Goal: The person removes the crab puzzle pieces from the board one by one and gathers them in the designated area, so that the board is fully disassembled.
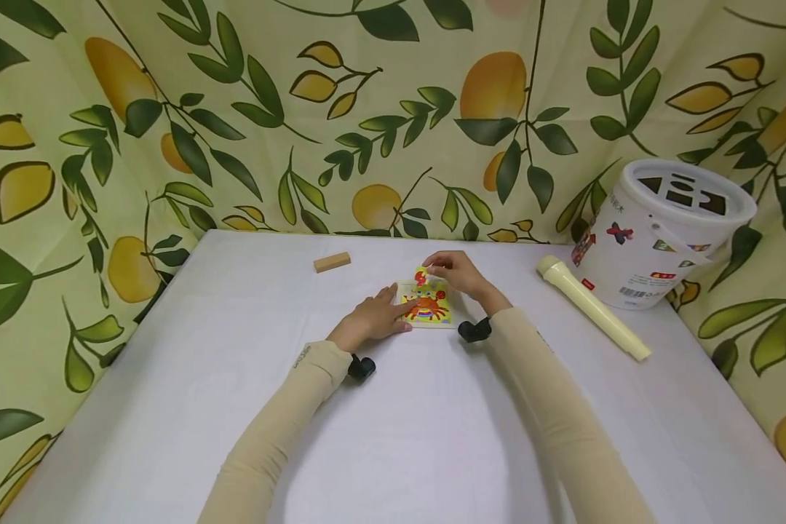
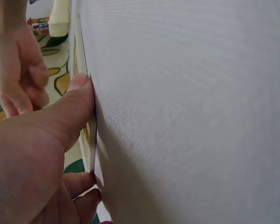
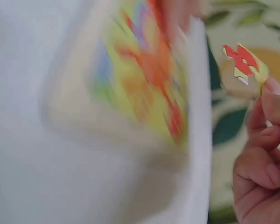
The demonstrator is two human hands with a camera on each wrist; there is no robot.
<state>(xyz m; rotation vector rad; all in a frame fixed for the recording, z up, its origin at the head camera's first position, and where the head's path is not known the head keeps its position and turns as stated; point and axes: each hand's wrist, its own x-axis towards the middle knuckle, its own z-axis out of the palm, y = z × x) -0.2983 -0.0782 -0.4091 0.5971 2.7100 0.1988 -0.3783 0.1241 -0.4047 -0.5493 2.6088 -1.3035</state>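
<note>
A small square puzzle board (image 1: 432, 326) with a red crab picture on yellow lies on the table. My left hand (image 1: 375, 317) holds it at the left and near edges. In the left wrist view, the thumb of that left hand (image 2: 37, 144) touches the board's edge, with other fingertips farther along it. Above the board's far side, my right hand (image 1: 463, 274) pinches a red and yellow puzzle piece (image 1: 421, 276). The right wrist view shows this puzzle piece (image 3: 242, 63) tilted between thumb and fingers, apart from the blurred board (image 3: 72, 112).
A wooden block (image 1: 332, 262) lies behind and left of the board. Toward the right are a cream-coloured stick shaped like a microphone (image 1: 592, 307) and a white lidded bucket (image 1: 655, 240). A leaf-patterned curtain (image 1: 380, 131) hangs around the white table (image 1: 393, 437).
</note>
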